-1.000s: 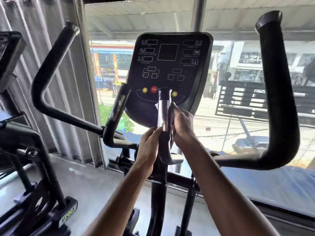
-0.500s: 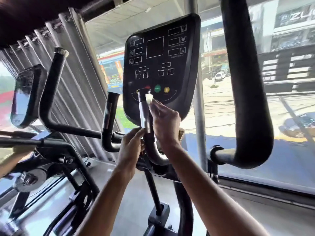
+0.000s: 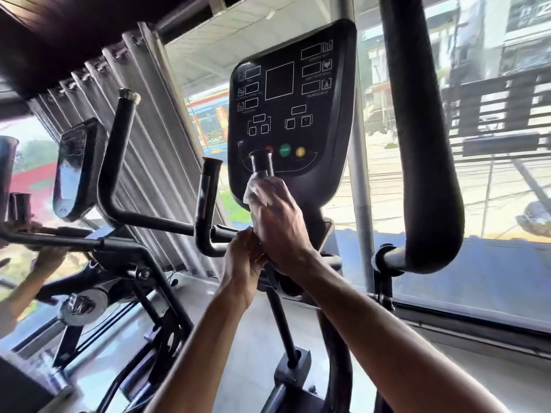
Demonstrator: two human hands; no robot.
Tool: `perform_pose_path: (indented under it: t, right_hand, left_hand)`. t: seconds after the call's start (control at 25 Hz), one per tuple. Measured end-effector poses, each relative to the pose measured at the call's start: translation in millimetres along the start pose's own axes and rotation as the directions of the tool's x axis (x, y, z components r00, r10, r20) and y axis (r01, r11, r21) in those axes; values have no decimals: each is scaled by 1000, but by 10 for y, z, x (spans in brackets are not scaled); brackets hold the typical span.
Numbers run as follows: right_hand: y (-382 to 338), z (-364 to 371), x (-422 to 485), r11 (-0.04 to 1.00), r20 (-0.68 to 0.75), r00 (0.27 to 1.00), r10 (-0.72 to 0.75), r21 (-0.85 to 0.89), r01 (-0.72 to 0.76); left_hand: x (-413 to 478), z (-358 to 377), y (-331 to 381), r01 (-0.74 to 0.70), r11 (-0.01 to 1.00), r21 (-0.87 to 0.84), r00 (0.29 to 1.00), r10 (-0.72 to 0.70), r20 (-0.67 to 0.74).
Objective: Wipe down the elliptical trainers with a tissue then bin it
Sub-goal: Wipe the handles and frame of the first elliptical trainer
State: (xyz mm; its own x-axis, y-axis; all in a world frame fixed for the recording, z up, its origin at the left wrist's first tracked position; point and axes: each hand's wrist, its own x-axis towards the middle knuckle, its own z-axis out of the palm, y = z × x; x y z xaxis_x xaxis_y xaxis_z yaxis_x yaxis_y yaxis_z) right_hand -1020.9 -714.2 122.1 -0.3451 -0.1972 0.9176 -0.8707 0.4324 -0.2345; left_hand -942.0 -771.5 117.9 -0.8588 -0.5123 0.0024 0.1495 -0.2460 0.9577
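White tissue point(image 3: 253, 190) sits in our right hand point(image 3: 278, 222), which is closed around it and around the short bar point(image 3: 262, 171) just below the console point(image 3: 290, 108). A second ago this hand was lower on the bar. Half a second ago it had slid up, with the tissue peeking out near the top. Now the tissue is pressed flat on the upper part, just under the bar's round end. So we think this bar is nearly wiped all the way up.

Our left hand point(image 3: 243, 257) is lower, below the console, curled at the foot of the same bar. It looks clenched, but what it grips is partly hidden.

Our view has also swung left, so more of the next machine point(image 3: 77, 162) left of the console shows. The other short bar point(image 3: 207, 201), left of the console, and the big handle point(image 3: 417, 129) to its right may need wiping too. We see no bin yet.
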Motion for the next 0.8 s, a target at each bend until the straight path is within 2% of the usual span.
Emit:
perform_pose_path:
  t: [0.12,0.2,0.24,0.28,0.36,0.4,0.52,0.64,0.68,0.8]
  right_hand:
    - [39,-45,-78,990,60,991,-124,-54,127]
    - [118,-104,-293,986,16,987,-161,-47,162]
    - [135,-121,-371,995,-48,994,-103,-12,102]
    - [140,-125,-404,998,-122,992,29,59,-22]
    - [147,-98,-377,906,-202,905,374,288,-309]
    - [136,-94,-361,828,-159,857,490,391,-401]
    - [157,-17,-371,701,-5,779,627,440,-562]
    - [214,46,-235,561,67,683,727,517,-647]
    - [208,44,-216,582,33,700,714,529,-618]
    - [62,-21,-307,786,-131,832,539,434,-441]
  left_hand:
    - [8,-34,-27,31,996,-79,999,-31,10]
    - [23,-55,-50,29,996,-82,999,-27,29]
    - [33,-70,-61,24,996,-83,999,-21,36]
    - [39,-73,-71,24,997,-78,999,-21,42]
    - [34,-68,-75,25,1000,-18,999,-24,43]
    - [29,-66,-76,27,1000,16,999,-28,42]
    - [22,-69,-56,32,998,52,997,-36,74]
    - [43,-114,-50,31,998,61,996,-36,85]
    - [59,-131,-57,35,998,61,995,-41,90]
    - [102,-173,-64,42,999,32,991,-46,129]
